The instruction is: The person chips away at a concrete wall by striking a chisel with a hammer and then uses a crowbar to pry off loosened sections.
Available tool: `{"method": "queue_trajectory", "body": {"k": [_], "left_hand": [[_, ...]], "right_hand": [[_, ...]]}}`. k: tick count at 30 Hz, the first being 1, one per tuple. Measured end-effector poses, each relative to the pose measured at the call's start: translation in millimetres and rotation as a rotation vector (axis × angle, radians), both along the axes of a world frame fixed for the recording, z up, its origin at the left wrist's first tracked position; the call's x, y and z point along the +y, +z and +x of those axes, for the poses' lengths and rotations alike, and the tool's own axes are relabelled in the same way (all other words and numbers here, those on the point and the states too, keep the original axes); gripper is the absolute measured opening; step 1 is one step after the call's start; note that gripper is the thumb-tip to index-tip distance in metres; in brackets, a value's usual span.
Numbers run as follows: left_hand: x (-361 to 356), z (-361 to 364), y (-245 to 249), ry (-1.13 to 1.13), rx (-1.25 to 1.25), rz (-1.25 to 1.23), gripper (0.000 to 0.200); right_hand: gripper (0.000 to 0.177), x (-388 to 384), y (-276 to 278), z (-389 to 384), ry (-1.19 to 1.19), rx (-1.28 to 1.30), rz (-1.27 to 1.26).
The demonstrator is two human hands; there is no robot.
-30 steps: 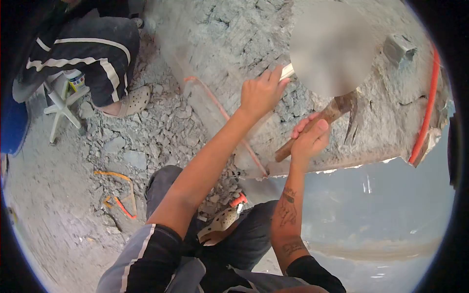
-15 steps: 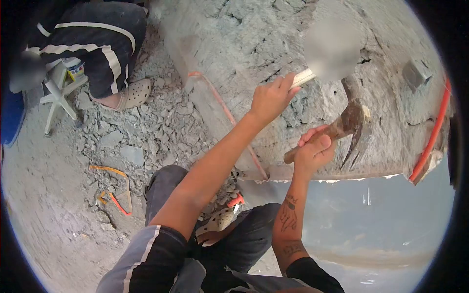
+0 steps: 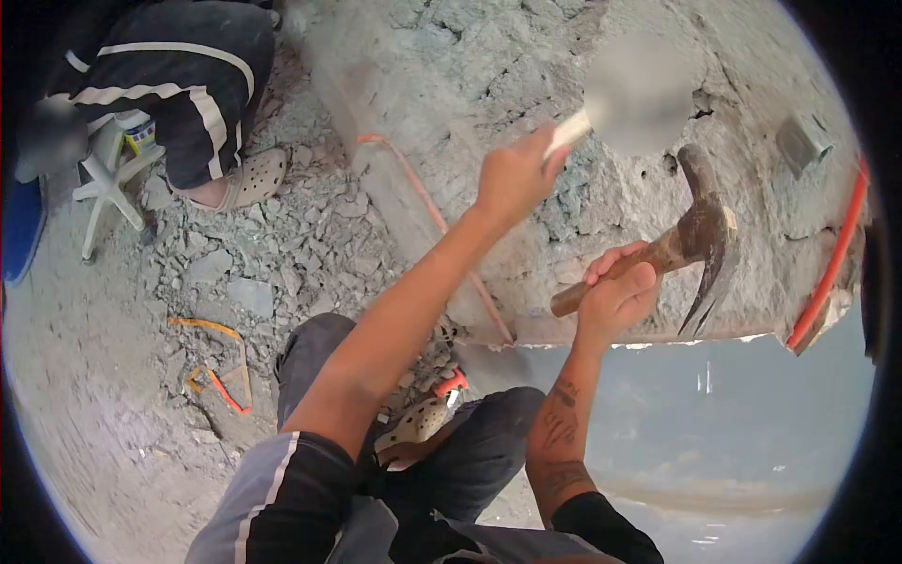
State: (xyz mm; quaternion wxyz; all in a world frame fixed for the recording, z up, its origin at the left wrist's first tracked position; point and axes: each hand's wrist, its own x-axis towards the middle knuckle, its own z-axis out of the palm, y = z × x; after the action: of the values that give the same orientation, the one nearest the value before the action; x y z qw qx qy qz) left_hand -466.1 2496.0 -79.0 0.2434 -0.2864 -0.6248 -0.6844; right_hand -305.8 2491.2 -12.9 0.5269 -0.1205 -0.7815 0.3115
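Observation:
My left hand (image 3: 515, 183) is closed around a pale, straight handle (image 3: 570, 130). The handle's far end disappears under a blurred patch, so I cannot tell what tool it belongs to. Lower and to the right, my right hand (image 3: 620, 289) grips a claw hammer (image 3: 703, 235) by its worn wooden handle, quite near the head. The hammer's split claw curves down toward the wall's lower edge. Both hands are in front of a rough, chipped grey wall surface (image 3: 648, 202) with cracks and small holes.
Broken rubble (image 3: 310, 240) covers the floor at left, with an orange folding rule (image 3: 209, 325) beside it. A person's striped trouser leg (image 3: 183, 80) and clog (image 3: 254, 180) are near a white stool base (image 3: 111, 188). Orange conduit (image 3: 836, 263) and a grey box (image 3: 801, 143) are at right.
The claw hammer and my right hand have shifted a little to the right. My left hand has moved slightly left, and the pale handle has tilted more steeply.

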Motion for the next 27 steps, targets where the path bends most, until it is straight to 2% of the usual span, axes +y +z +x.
{"method": "queue_trajectory", "body": {"k": [1, 3, 5, 8, 10, 11, 13, 14, 16, 17, 18, 20, 23, 25, 27], "left_hand": [[3, 6, 1, 0.001, 0.001, 0.0, 0.032], [7, 21, 4, 0.022, -0.015, -0.169, 0.035], [6, 22, 7, 0.034, -0.017, -0.188, 0.036], [7, 21, 3, 0.064, 0.014, -0.167, 0.036], [7, 18, 4, 0.095, 0.057, -0.117, 0.037], [7, 16, 4, 0.085, 0.051, -0.129, 0.037], [6, 19, 3, 0.066, 0.041, -0.142, 0.037], [4, 19, 4, 0.053, 0.03, -0.163, 0.037], [4, 15, 6, 0.048, 0.014, -0.181, 0.037], [6, 17, 5, 0.069, 0.016, -0.179, 0.038], [6, 19, 5, 0.09, 0.021, -0.179, 0.038], [8, 14, 3, 0.08, 0.021, -0.171, 0.039], [5, 20, 5, 0.013, -0.02, -0.198, 0.038], [4, 21, 8, -0.028, -0.072, -0.236, 0.037], [4, 18, 8, 0.001, -0.062, -0.202, 0.036]], "right_hand": [[0.061, 0, 0, 0, 0.008, 0.003, -0.018], [0.057, -3, -1, 0, 0.018, 0.027, -0.022], [0.053, 8, -12, -2, 0.026, 0.041, -0.029], [0.043, 45, -33, -23, -0.135, 0.061, 0.177], [0.029, 44, -18, -38, -0.393, -0.325, 0.237], [0.029, 32, -2, -37, -0.392, -0.324, 0.24], [0.023, 4, 28, -24, -0.307, -0.32, -0.236], [0.023, 3, 31, -12, -0.308, -0.322, -0.234], [0.023, 8, 38, 8, 0.595, 0.211, -0.537], [0.023, 18, 27, 5, 0.585, 0.209, -0.54], [0.025, 37, 8, -4, 0.407, 0.15, -0.288], [0.026, 31, 7, -21, 0.237, 0.091, -0.034], [0.039, 4, 36, -28, -0.381, -0.448, -0.272], [0.04, 3, 44, -4, -0.311, -0.411, -0.34], [0.039, -7, 48, 7, 0.151, 0.186, -0.452]]}}
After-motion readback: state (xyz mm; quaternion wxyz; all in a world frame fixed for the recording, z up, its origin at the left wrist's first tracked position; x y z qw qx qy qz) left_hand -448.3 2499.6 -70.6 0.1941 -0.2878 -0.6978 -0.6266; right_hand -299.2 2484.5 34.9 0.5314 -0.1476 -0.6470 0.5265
